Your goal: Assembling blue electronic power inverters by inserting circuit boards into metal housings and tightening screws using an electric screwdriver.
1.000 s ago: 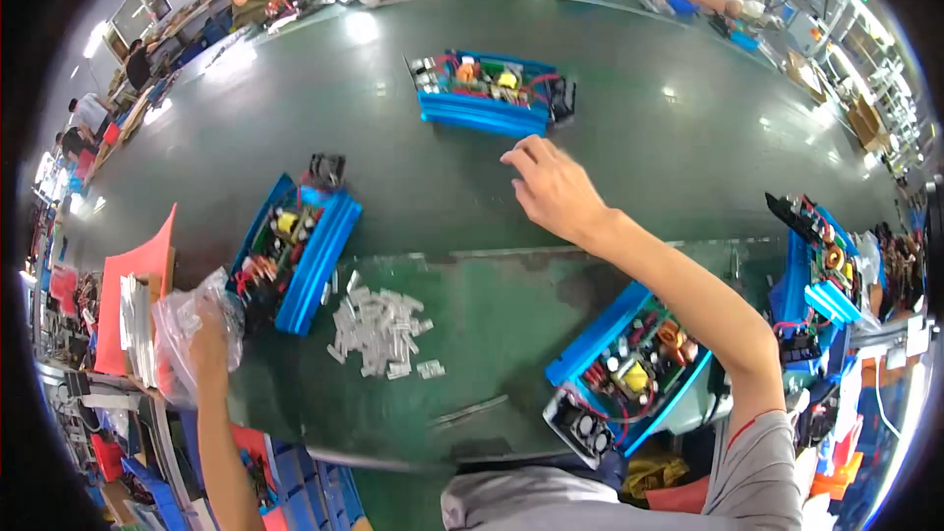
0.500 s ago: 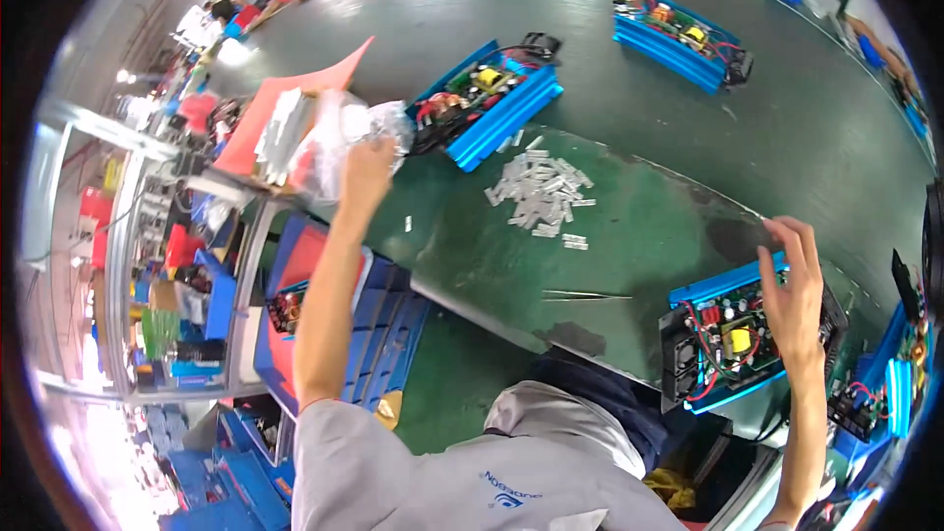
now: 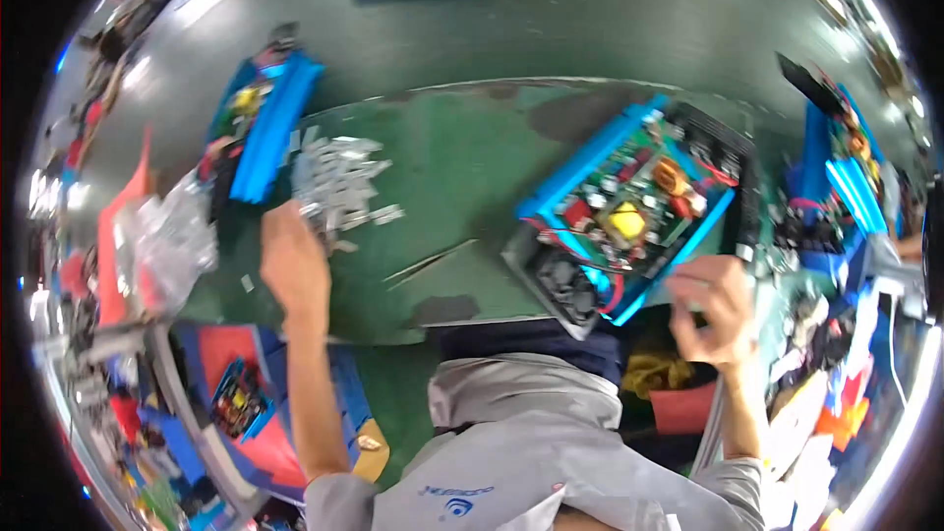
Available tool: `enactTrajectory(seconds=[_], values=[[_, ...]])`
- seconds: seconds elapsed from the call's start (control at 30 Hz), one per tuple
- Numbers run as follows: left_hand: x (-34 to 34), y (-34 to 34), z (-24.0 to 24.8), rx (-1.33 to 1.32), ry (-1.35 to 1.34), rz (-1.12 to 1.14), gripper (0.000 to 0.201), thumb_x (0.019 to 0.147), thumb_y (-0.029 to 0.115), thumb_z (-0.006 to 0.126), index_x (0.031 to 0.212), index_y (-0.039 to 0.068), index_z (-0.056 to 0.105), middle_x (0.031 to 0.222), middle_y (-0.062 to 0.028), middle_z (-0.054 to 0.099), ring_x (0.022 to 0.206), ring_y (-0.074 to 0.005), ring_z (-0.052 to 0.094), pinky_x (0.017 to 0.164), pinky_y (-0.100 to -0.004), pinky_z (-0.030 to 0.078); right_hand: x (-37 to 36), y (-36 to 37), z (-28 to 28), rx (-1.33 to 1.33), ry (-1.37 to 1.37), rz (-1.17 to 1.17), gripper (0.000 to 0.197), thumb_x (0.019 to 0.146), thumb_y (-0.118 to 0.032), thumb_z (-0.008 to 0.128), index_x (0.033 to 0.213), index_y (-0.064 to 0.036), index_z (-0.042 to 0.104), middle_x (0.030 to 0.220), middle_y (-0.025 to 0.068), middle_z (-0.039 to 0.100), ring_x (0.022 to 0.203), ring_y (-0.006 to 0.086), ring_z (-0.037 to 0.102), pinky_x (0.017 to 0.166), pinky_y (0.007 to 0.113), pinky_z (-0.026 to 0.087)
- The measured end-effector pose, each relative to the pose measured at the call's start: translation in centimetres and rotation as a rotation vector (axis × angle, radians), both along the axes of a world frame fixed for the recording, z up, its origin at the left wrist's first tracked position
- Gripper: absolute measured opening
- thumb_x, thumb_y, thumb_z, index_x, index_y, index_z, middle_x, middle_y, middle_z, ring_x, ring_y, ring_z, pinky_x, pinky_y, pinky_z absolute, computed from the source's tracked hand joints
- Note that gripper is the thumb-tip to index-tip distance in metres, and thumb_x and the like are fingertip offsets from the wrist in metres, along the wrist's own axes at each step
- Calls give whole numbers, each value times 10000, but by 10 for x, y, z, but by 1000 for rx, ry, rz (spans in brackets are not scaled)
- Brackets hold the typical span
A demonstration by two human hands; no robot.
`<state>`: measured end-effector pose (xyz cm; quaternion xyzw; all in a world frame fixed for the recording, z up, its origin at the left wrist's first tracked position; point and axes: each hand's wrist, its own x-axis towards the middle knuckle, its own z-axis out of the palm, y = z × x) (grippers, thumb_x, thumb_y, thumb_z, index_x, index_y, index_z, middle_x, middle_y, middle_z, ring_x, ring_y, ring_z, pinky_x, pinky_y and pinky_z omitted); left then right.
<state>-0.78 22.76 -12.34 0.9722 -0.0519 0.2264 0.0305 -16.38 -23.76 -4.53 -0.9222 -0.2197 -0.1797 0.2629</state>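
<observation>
At ten o'clock on the tabletop [image 3: 462, 157], my left hand [image 3: 293, 270] hovers, grip loosely apart, just below the pile of small grey parts [image 3: 339, 182]. My right hand [image 3: 716, 307], curled empty, touches the blue circuit box [image 3: 629, 206], long axis toward one o'clock.

A long dark green work surface [image 3: 610, 29] runs from left to right across the far part of the scene, its sheen catching pale streaks of overhead light at the far left. A worn green mat [image 3: 462, 167] with darker patches covers the near part of it. Near left stand blue and red bins [image 3: 246, 383], and the right edge is crowded with blurred, colourful clutter [image 3: 836, 374]
</observation>
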Motion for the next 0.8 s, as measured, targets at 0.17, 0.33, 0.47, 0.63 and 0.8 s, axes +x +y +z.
enactTrajectory(seconds=[0.17, 0.33, 0.47, 0.63, 0.8], values=[[2, -20, 10, -51, -34, -58, 270, 1059, 190, 460, 1199, 59, 650, 1124, -114, 656, 1062, -338, 607, 924, -448, 454, -12, -3, -27, -215, 32, -199, 543, 645, -59, 836, 1163, -121, 686, 1170, 69, 637, 1083, 315, 608, 886, 444, 496], [0, -36, 16, -139, -113, -127, 257, 1052, 167, 488, 1196, 38, 657, 1105, -124, 655, 1041, -335, 608, 886, -437, 461, 9, 10, -40, -200, -78, -65, 449, 644, -105, 845, 1072, -166, 727, 1036, -9, 650, 991, 226, 618, 794, 380, 456], [-2, -43, 10, -210, -24, -157, 236, 1032, 145, 515, 1177, 45, 672, 1040, -138, 639, 952, -337, 613, 840, -436, 471, 33, 45, -50, -81, -116, 15, 429, 668, -113, 861, 1073, -158, 728, 1002, -7, 633, 937, 213, 608, 789, 373, 456], [-4, -52, 16, -310, 60, -118, 253, 1046, 141, 505, 1188, 28, 682, 1059, -144, 677, 957, -305, 647, 837, -413, 490, 52, 77, -57, -6, -141, -5, 427, 679, -92, 860, 1081, -136, 722, 971, -2, 615, 915, 215, 595, 778, 360, 458], [-54, -88, 51, -804, 433, -164, 411, 1092, 218, 422, 1369, -50, 564, 1178, -233, 640, 1028, -286, 627, 922, -390, 466, 50, 82, -43, 133, -79, -22, 429, 679, -106, 869, 1083, -92, 725, 987, 35, 638, 911, 241, 614, 787, 356, 491]])
